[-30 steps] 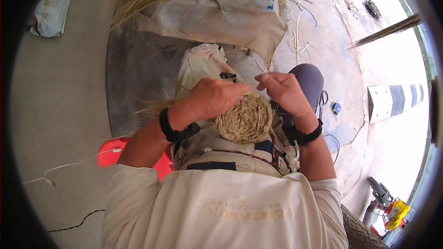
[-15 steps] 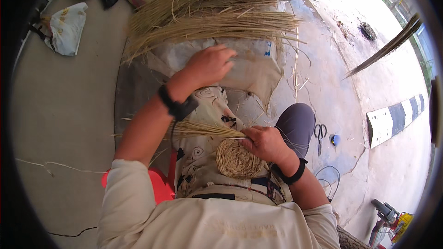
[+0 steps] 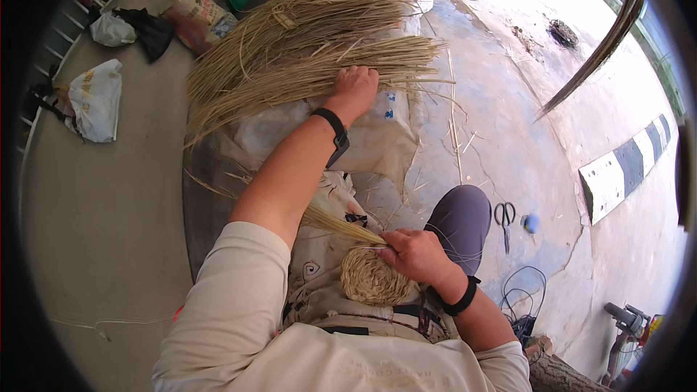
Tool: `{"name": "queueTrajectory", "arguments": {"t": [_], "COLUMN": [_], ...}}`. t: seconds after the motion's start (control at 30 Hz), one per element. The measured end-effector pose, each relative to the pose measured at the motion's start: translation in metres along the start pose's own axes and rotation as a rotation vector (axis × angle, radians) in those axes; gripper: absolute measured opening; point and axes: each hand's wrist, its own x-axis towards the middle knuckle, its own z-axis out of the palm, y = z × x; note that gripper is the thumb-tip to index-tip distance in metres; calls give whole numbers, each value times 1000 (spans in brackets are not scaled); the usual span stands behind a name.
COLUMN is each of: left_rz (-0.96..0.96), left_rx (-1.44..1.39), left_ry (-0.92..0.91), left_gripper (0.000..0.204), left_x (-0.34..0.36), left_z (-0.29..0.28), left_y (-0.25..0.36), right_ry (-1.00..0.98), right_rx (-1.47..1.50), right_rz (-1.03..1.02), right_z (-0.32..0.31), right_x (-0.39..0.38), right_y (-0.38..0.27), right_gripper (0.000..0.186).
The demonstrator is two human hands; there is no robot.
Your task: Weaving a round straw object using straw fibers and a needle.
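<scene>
From my end I read the left arm (image 3: 279,174) stretched well forward — left grip (image 3: 356,87) back of hand up, fingers (image 3: 360,71) bent down. Right arm (image 3: 488,316) bent, right grip (image 3: 421,255) low and nearer the body, pointing leftward — fingers curled in a pinch.

Straight ahead of the left hand (image 3: 356,88), the straw pile (image 3: 312,11) blocks the way. To that hand's right, past the cloth (image 3: 370,138), the floor (image 3: 515,138) offers a wide way, with thin stalks (image 3: 455,127) lying on it. Between both hands, a hand could pass above the cloth, with the left forearm (image 3: 290,167) walling off its left. Ahead and right of the right hand (image 3: 420,255), the knee (image 3: 459,214) stands close; scissors (image 3: 505,219) lie beyond it.
</scene>
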Motion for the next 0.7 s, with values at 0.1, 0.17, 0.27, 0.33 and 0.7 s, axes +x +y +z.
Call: {"name": "queueTrajectory", "arguments": {"t": [0.1,0.17,0.27,0.33,0.7], "left_rz": [0,9,29,35,-33], "left_rx": [126,125,87,48,-264], "left_ry": [-64,-88,-7,67,-26], "left_gripper": [22,21,19,18,39], "left_x": [1,1,-3,-5,-30], "left_z": [2,1,-2,-9,-44], "left_y": [-1,-3,-9,-15,-46], "right_ry": [-2,9,26,29,62], "right_rx": [8,-4,7,25,73], "right_rz": [4,8,4,11,17], "right_z": [2,3,4,5,7], "right_x": [0,0,1,1,-3], "right_y": [3,3,1,0,-3], "right_gripper": [30,30,28,27,22]}}
